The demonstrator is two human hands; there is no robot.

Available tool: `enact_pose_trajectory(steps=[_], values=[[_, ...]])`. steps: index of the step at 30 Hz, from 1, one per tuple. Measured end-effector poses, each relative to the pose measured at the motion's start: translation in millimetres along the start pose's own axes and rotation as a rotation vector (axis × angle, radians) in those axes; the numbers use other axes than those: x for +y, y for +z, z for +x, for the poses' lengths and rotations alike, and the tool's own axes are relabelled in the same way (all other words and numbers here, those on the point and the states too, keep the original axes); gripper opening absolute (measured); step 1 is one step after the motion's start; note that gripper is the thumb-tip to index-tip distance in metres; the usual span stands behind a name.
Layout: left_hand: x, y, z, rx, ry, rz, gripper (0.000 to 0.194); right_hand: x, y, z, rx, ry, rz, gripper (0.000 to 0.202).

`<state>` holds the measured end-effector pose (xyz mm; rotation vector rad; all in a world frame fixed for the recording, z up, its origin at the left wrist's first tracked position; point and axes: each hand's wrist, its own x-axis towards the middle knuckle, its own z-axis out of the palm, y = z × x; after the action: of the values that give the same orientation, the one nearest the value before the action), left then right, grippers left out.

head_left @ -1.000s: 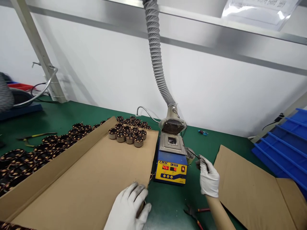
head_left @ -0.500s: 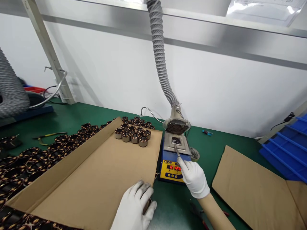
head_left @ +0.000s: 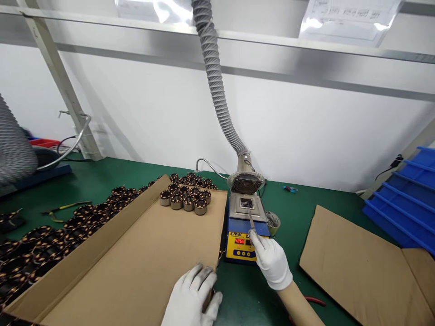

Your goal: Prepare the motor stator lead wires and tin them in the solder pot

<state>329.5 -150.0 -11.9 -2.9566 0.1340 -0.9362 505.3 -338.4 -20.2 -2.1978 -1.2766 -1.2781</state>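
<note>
My right hand (head_left: pixel 273 262), in a white glove, grips a thin flat metal scraper (head_left: pixel 252 221). The scraper's tip is at the near edge of the small square bath of molten solder (head_left: pixel 246 203) in a solder pot (head_left: pixel 243 244) with a lit red display. My left hand (head_left: pixel 192 294), gloved with greyed fingertips, curls around a dark, round-edged stator (head_left: pixel 208 300) at the right edge of the cardboard sheet (head_left: pixel 146 258). Fingers and palm hide most of that piece. Farther back on the cardboard stands a cluster of wound motor stators (head_left: pixel 188 203).
Many more stators (head_left: pixel 78 224) lie left of the cardboard's raised flap. A fume hose (head_left: pixel 217 81) ends in a round hood over the pot. A small tub (head_left: pixel 273 222) is right of the pot. Folded cardboard (head_left: pixel 353 262), blue trays (head_left: pixel 404 199) and red-handled pliers (head_left: pixel 315 300) are at right.
The view has tilted up slightly. The scraper tip stays by the solder bath's near edge, having shifted only a little. My left hand keeps its grip in nearly the same place.
</note>
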Motion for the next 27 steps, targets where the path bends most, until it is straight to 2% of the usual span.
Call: enact_pose_trajectory(steps=[3,5,8,12,15,19,24,27], values=[[-0.4,-1.3,0.2,-0.016,0.01,0.033,0.027,8.3,-7.3,-13.1,0.007,0.146,0.108,0.044],[-0.6,-2.5,0.9,-0.022,0.046,0.058,0.025,17.5,-12.8,-22.6,0.017,0.303,0.195,0.035],[-1.3,-3.2,2.6,0.007,0.092,0.081,0.024,36.0,-16.3,-31.1,0.05,0.636,0.324,0.032],[-2.4,-1.4,3.7,0.028,0.06,0.069,0.025,60.5,-6.4,-26.1,0.112,1.142,0.521,0.045],[-3.1,0.7,2.5,0.026,0.029,0.041,0.026,69.2,3.4,-17.7,0.164,1.386,0.735,0.055],[-2.3,0.5,1.8,0.002,0.016,0.0,0.027,60.6,-2.5,-15.1,0.188,1.547,1.029,0.065],[5.9,-4.2,1.7,-0.097,-0.095,-0.103,0.026,26.6,-45.9,-29.4,0.172,1.633,1.17,0.08],[14.2,-12.8,3.1,-0.242,-0.205,-0.192,0.026,-1.4,-70.5,-42.7,-0.082,1.61,1.046,0.071]])
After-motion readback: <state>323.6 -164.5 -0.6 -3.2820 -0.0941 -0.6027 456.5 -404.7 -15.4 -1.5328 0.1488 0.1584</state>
